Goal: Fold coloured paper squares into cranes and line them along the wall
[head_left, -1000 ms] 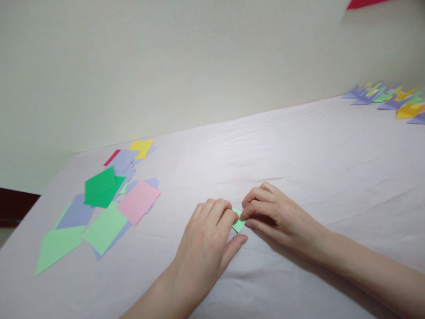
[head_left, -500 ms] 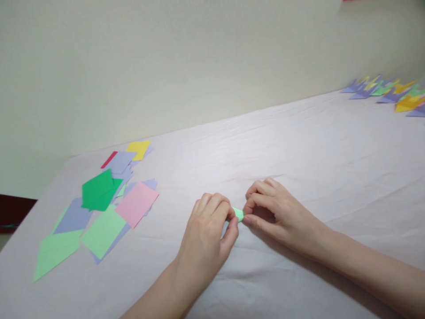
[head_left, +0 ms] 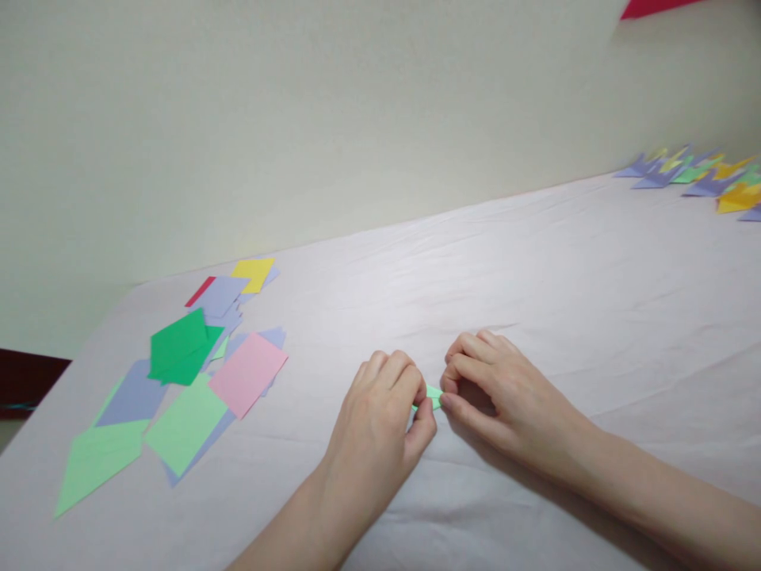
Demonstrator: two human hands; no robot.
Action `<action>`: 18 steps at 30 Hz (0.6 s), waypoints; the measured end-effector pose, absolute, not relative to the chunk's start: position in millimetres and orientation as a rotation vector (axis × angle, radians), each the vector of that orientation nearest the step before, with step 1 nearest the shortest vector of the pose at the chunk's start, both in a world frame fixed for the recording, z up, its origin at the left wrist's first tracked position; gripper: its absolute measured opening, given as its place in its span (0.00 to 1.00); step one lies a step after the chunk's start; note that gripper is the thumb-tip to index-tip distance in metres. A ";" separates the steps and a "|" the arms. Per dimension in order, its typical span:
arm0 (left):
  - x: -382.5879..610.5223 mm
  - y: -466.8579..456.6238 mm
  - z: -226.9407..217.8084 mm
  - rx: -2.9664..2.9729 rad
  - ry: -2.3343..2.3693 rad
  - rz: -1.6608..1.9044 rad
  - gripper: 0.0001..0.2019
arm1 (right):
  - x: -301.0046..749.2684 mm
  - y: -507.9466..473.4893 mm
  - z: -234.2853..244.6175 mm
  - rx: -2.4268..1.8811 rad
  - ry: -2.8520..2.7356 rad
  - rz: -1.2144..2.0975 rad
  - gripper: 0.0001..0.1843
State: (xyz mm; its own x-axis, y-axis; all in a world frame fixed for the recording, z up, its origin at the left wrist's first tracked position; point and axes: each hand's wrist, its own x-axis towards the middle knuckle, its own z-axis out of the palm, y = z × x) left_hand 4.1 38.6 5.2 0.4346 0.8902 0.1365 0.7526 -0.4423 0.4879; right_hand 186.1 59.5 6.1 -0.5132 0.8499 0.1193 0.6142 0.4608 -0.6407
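A small folded piece of light green paper (head_left: 434,396) is held between both hands, low over the white cloth. My left hand (head_left: 386,408) pinches its left part with thumb and index finger, and much of the paper is hidden behind those fingers. At the paper's right tip, my right hand (head_left: 496,388) closes thumb and fingertips on it. A crease line shows on the bit of paper visible between the hands.
Loose paper squares lie at the left: pink (head_left: 250,374), light green (head_left: 186,424), dark green (head_left: 181,349) and yellow (head_left: 254,274), among others. Several folded paper figures (head_left: 707,181) stand at the far right by the wall (head_left: 357,119). White cloth (head_left: 552,270) covers the surface.
The view has tilted slightly, so everything sits a little lower. Both hands keep their pinch on the light green paper; a crease now shows on its visible part.
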 end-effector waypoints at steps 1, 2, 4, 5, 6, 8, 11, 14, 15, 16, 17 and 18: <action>4.1 39.1 5.1 2.333 1.394 0.536 0.10 | 186.0 59.6 6.1 -1.227 -2.288 0.754 0.07; 4.2 39.4 5.0 2.329 1.390 0.534 0.10 | 185.9 59.7 6.2 -1.227 -2.287 0.758 0.07; 4.7 39.7 4.8 2.328 1.389 0.527 0.10 | 185.8 59.9 6.1 -1.232 -2.284 0.767 0.07; 5.1 39.8 4.6 2.331 1.390 0.525 0.10 | 185.7 60.0 6.0 -1.233 -2.285 0.765 0.07; 5.3 39.8 4.5 2.335 1.391 0.520 0.10 | 185.6 60.1 6.0 -1.234 -2.286 0.760 0.07; 5.5 39.9 4.1 2.342 1.394 0.518 0.09 | 185.2 60.2 5.9 -1.235 -2.285 0.751 0.08; 5.3 40.4 3.9 2.345 1.396 0.518 0.09 | 184.8 60.2 6.0 -1.239 -2.278 0.749 0.08; 5.3 40.4 3.9 2.345 1.405 0.518 0.10 | 185.1 59.8 5.8 -1.241 -2.275 0.743 0.08; 5.3 40.1 3.9 2.341 1.411 0.518 0.10 | 185.5 59.7 5.7 -1.239 -2.272 0.739 0.07; 5.3 39.7 3.7 2.334 1.417 0.519 0.10 | 186.0 59.5 5.4 -1.230 -2.269 0.738 0.07; 5.4 39.1 3.5 2.323 1.423 0.520 0.09 | 186.6 59.3 5.2 -1.215 -2.268 0.743 0.06; 5.4 38.4 3.2 2.312 1.429 0.523 0.09 | 187.0 59.2 4.9 -1.193 -2.268 0.752 0.06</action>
State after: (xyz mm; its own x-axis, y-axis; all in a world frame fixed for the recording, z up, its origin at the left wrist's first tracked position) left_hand 5.4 38.4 3.2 0.4161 0.9019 0.1161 0.7639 -0.4159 0.4935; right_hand 187.0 59.2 4.9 -0.5136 0.8452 0.1475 0.5896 0.4726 -0.6551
